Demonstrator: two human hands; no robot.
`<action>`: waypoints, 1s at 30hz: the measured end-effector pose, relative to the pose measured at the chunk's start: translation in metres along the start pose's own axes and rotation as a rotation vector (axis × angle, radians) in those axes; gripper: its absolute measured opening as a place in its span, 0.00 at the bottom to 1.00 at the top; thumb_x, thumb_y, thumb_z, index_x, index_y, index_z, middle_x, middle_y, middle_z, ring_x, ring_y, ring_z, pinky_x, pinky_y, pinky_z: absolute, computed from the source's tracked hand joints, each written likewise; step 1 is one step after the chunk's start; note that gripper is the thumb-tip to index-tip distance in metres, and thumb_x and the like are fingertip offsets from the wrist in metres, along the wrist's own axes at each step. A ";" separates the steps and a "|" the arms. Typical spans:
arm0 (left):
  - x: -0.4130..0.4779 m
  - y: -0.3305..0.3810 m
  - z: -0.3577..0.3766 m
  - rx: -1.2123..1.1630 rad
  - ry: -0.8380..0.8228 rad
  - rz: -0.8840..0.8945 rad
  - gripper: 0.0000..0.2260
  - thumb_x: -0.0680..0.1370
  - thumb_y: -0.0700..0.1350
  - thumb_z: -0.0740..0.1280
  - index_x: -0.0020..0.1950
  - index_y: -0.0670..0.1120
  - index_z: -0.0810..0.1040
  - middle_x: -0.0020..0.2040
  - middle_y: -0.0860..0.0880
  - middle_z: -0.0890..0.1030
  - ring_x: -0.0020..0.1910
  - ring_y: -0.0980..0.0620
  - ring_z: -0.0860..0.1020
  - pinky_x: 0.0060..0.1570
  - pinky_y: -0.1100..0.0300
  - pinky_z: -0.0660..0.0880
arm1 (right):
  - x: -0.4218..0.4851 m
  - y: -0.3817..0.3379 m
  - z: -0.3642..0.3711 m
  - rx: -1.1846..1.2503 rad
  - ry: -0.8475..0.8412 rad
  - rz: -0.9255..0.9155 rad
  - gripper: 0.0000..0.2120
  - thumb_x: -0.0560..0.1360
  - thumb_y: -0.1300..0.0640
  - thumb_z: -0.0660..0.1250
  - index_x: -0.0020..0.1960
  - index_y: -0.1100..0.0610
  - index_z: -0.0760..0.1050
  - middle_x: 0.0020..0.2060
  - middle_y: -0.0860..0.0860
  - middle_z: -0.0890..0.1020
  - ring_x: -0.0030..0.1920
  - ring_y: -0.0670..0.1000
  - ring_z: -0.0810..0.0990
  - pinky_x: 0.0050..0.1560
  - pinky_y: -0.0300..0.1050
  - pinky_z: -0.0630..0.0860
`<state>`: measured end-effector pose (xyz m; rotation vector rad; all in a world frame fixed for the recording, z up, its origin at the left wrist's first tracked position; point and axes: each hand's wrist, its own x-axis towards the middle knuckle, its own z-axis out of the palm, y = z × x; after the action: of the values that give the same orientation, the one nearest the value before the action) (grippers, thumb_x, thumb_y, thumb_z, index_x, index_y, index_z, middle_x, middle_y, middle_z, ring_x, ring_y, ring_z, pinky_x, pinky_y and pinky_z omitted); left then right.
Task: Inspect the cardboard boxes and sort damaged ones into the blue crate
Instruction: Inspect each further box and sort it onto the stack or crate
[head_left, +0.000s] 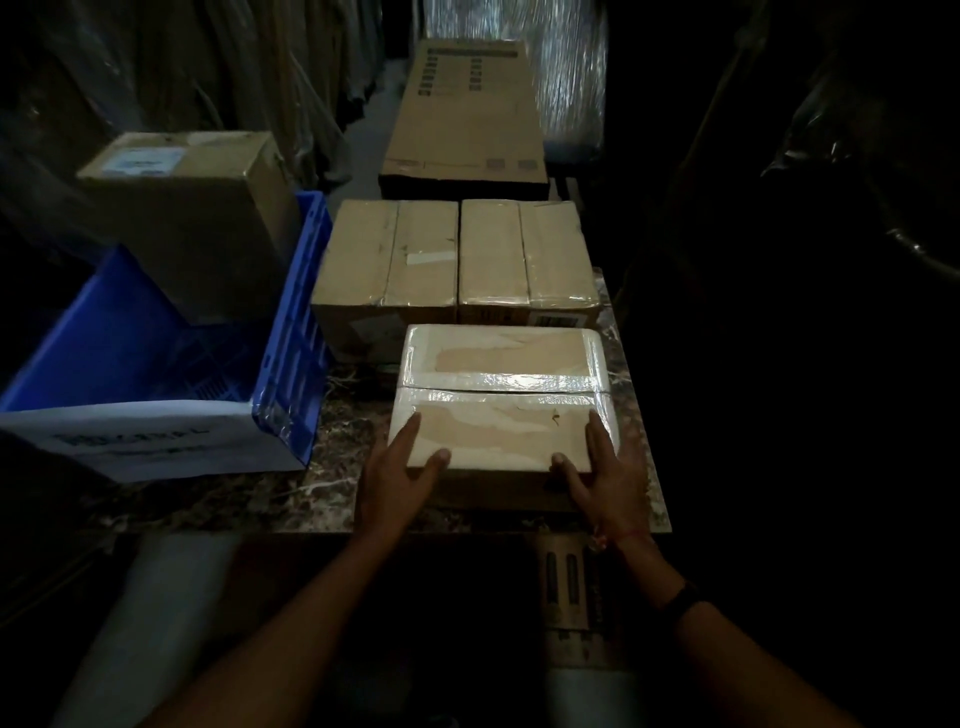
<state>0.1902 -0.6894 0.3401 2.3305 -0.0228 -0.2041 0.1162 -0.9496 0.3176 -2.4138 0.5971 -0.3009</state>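
Note:
A taped cardboard box (501, 395) lies on the marble table (332, 499) right in front of me, its top seam slightly split under shiny tape. My left hand (400, 467) grips its near left corner and my right hand (605, 473) grips its near right corner, thumbs on top. Behind it stand two more taped boxes, one on the left (387, 260) and one on the right (527, 257), side by side. The blue crate (291, 332) sits at the left with a white label on its front, and a brown box (192, 218) stands inside it.
A long flat carton (467, 114) stretches away behind the two boxes. Plastic-wrapped goods line the dark left and right sides. The table's near edge runs just under my wrists, with a barcoded carton (569, 587) below it.

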 end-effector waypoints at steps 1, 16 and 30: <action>-0.009 -0.010 0.003 -0.071 0.001 -0.010 0.36 0.70 0.67 0.69 0.75 0.64 0.62 0.74 0.44 0.67 0.71 0.43 0.68 0.66 0.45 0.71 | -0.009 0.006 0.001 0.076 -0.004 0.027 0.39 0.69 0.31 0.64 0.76 0.42 0.58 0.71 0.65 0.61 0.71 0.64 0.63 0.69 0.55 0.68; 0.007 0.053 -0.054 -0.012 0.283 0.109 0.21 0.74 0.52 0.72 0.67 0.54 0.76 0.48 0.44 0.83 0.47 0.44 0.80 0.45 0.51 0.79 | 0.014 -0.044 -0.057 0.153 0.250 0.021 0.34 0.71 0.50 0.73 0.74 0.48 0.65 0.58 0.60 0.78 0.57 0.61 0.76 0.55 0.52 0.75; 0.050 0.101 -0.074 0.240 0.146 0.037 0.27 0.71 0.61 0.72 0.66 0.51 0.76 0.60 0.43 0.79 0.60 0.38 0.77 0.56 0.45 0.77 | 0.089 -0.078 -0.084 -0.109 -0.002 0.165 0.31 0.73 0.43 0.67 0.73 0.45 0.62 0.60 0.56 0.79 0.60 0.61 0.77 0.59 0.57 0.76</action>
<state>0.2561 -0.7108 0.4561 2.5758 -0.0180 -0.0121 0.1909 -0.9814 0.4376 -2.4488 0.8254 -0.2011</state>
